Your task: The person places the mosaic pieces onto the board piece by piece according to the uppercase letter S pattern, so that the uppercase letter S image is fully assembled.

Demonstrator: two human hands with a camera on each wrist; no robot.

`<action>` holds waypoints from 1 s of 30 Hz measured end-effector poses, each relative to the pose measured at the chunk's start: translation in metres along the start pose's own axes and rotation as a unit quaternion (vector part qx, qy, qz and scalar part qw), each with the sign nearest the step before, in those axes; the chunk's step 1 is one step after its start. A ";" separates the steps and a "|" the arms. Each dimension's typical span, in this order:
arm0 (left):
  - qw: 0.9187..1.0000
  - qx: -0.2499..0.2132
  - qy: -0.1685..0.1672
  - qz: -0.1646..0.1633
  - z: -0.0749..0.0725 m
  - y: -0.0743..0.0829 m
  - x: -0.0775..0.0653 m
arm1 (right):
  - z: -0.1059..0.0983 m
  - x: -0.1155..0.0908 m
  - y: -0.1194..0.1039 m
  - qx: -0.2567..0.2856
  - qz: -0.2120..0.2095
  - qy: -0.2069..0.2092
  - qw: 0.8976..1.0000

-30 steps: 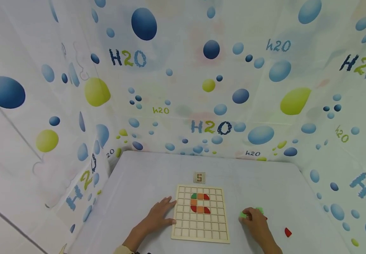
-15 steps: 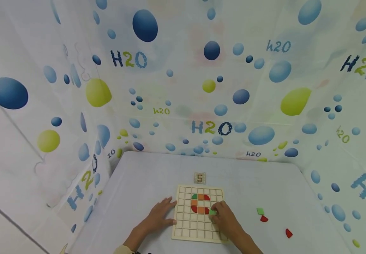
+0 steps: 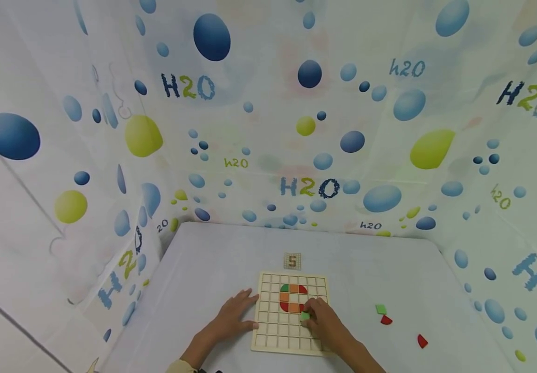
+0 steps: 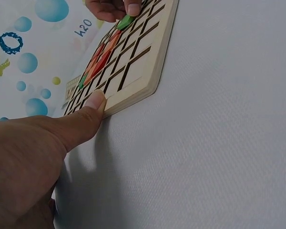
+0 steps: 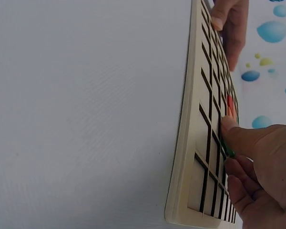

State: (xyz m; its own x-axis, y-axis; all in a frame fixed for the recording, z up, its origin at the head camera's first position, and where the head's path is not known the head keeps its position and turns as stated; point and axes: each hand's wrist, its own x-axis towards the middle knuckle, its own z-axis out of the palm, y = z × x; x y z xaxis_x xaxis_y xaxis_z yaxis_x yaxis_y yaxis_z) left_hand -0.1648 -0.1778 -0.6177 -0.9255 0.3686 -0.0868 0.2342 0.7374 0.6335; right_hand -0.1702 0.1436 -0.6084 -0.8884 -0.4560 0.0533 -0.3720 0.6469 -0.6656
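While the right hand pinches a green tile at the right half of the board, the left hand touches its left edge, fingers spread. Seven tiles sit placed; three remain loose on the white table to the right — one green square, two red wedges. Bubble-printed sheets stand beyond.

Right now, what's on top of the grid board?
On the grid board: one dark green tile, three orange tiles and three red tiles, one red partly covered by the right hand, which pinches a light green tile, seating unclear. Cells beneath that hand are hidden.
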 end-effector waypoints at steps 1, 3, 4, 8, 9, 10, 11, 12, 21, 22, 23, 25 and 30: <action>1.000 -0.002 0.001 0.003 0.000 0.000 0.000 | 0.000 0.000 0.001 0.004 -0.001 -0.005 1.000; 1.000 -0.003 0.001 0.005 0.000 -0.001 0.000 | -0.001 0.001 0.003 0.011 -0.002 -0.015 1.000; 1.000 -0.003 0.001 0.006 0.000 -0.001 -0.001 | -0.001 0.002 0.004 0.009 -0.005 -0.018 1.000; 1.000 -0.004 0.003 0.010 0.001 -0.002 -0.001 | -0.002 0.003 0.005 -0.009 -0.033 -0.020 0.999; 1.000 -0.004 0.003 0.009 0.001 -0.002 -0.001 | -0.003 0.003 0.005 -0.018 -0.041 -0.019 0.999; 1.000 -0.006 0.002 0.009 0.001 -0.002 -0.001 | -0.003 0.003 0.005 -0.029 -0.048 -0.020 0.998; 1.000 -0.006 0.003 0.009 0.001 -0.002 -0.001 | -0.004 0.003 0.004 -0.038 -0.054 -0.021 0.998; 1.000 -0.007 0.003 0.009 0.001 -0.002 -0.001 | -0.004 0.002 0.004 -0.048 -0.060 -0.022 0.997; 1.000 -0.005 0.005 0.010 -0.001 -0.003 -0.001 | -0.006 -0.002 0.000 -0.083 -0.127 -0.004 0.988; 1.000 -0.005 0.004 0.010 -0.001 -0.003 -0.001 | -0.006 -0.003 0.000 -0.087 -0.134 0.000 0.987; 1.000 -0.004 0.005 0.011 -0.001 -0.003 -0.001 | -0.006 -0.003 0.001 -0.092 -0.140 0.003 0.986; 1.000 -0.007 0.005 0.014 0.000 -0.003 -0.001 | -0.006 -0.004 0.000 -0.097 -0.141 0.007 0.985; 1.000 -0.009 0.003 0.016 0.001 -0.003 -0.002 | -0.006 -0.005 -0.002 -0.109 -0.131 0.008 0.985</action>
State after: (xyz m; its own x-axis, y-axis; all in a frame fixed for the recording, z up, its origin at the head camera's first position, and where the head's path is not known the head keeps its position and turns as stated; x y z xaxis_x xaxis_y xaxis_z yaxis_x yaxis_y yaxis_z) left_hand -0.1633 -0.1801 -0.6196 -0.9195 0.3882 -0.0622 0.2582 0.7155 0.6492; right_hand -0.1669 0.1483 -0.6028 -0.7573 -0.6168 0.2146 -0.6367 0.6244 -0.4526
